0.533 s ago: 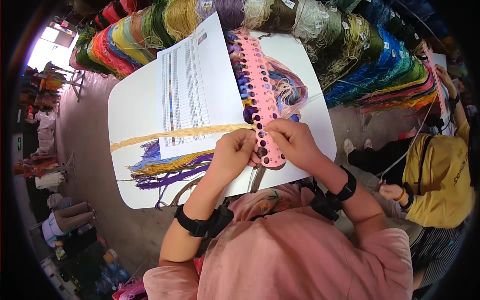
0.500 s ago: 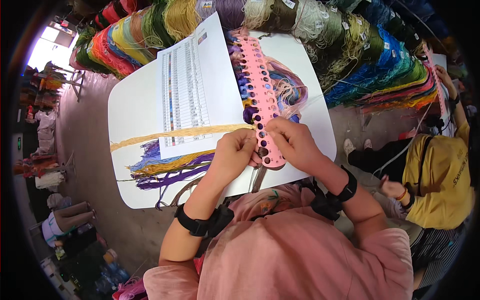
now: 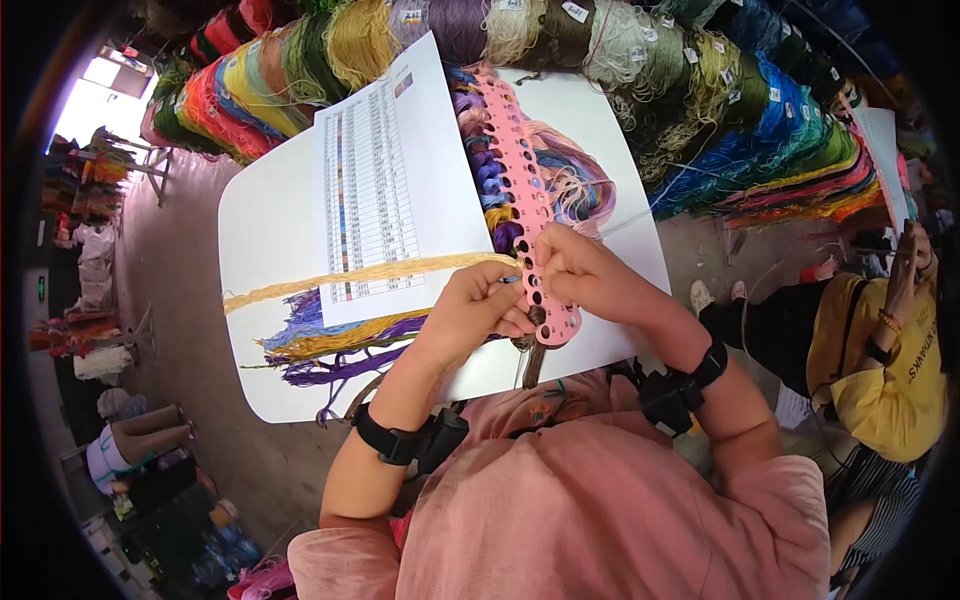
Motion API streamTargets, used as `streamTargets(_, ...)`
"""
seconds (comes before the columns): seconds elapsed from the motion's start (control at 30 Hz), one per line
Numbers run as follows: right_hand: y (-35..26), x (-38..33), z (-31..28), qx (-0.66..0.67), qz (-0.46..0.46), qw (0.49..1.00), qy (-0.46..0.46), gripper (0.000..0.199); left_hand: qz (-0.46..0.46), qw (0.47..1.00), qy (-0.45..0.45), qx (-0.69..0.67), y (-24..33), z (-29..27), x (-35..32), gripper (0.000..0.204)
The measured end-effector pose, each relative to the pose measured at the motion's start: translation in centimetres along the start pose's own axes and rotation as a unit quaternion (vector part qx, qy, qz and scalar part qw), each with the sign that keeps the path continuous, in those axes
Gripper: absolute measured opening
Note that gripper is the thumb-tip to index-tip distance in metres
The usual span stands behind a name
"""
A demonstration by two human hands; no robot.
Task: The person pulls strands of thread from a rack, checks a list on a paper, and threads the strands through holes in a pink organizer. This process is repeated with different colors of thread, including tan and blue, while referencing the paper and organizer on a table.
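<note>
A pink thread card point(image 3: 522, 180) with two rows of round holes lies slanted on a white board, bunches of coloured floss looped through its left side. A pale yellow skein of embroidery floss point(image 3: 370, 270) stretches from the board's left edge to a hole low on the card. My left hand point(image 3: 478, 302) is closed on that skein beside the card's left edge. Over the card's right edge, my right hand point(image 3: 580, 268) pinches with curled fingers; what lies between its fingertips is hidden. Dark brown floss point(image 3: 534, 362) hangs from the card's lower end.
A printed colour chart point(image 3: 390, 190) covers part of the white board point(image 3: 270, 210). Blue, gold and purple skeins point(image 3: 340, 345) lie below it. Large thread bundles point(image 3: 630, 50) line the far side. To the right, a co-worker in a yellow top point(image 3: 880, 370) holds another card.
The card's lower end and both my hands have shifted slightly right, with the yellow floss following. The co-worker's lower hand has risen toward their own card.
</note>
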State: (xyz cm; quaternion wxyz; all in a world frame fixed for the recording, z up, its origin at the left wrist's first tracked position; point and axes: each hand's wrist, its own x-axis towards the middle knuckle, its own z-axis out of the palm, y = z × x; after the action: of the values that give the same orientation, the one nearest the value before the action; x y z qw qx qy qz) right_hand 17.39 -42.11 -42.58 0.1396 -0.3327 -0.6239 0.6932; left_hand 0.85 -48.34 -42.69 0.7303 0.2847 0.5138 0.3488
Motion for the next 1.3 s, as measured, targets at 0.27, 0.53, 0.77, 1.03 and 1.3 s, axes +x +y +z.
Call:
streamTargets(0.27, -0.4, 0.4, 0.8, -0.109, -0.047, 0.992, 0.044, 0.014, 0.006, 1.000, 0.004, -0.024, -0.4, 0.0, 0.0, 0.014)
streamTargets(0.53, 0.8, -0.3, 1.5, -0.179, -0.113, 0.972, 0.104, 0.013, 0.059, 0.971, 0.044, -0.227, -0.4, -1.5, -2.6, 0.014)
streamTargets(0.77, 1.7, -0.6, 1.8, 0.014, -0.111, 0.989, 0.096, 0.015, -0.028, 0.997, -0.048, -0.060, 1.0, 0.6, -1.9, 0.014)
streamTargets(1.03, 1.1, -0.4, 3.8, -0.412, -0.134, 0.883, 0.181, 0.047, 0.064, 0.977, 0.202, 0.034, 5.3, -10.6, -12.2, 0.018)
streamTargets(1.3, 1.4, -0.3, 4.9, -0.455, -0.132, 0.856, 0.207, 0.043, 0.163, 0.810, 0.529, 0.193, 7.9, -22.7, -19.4, 0.019)
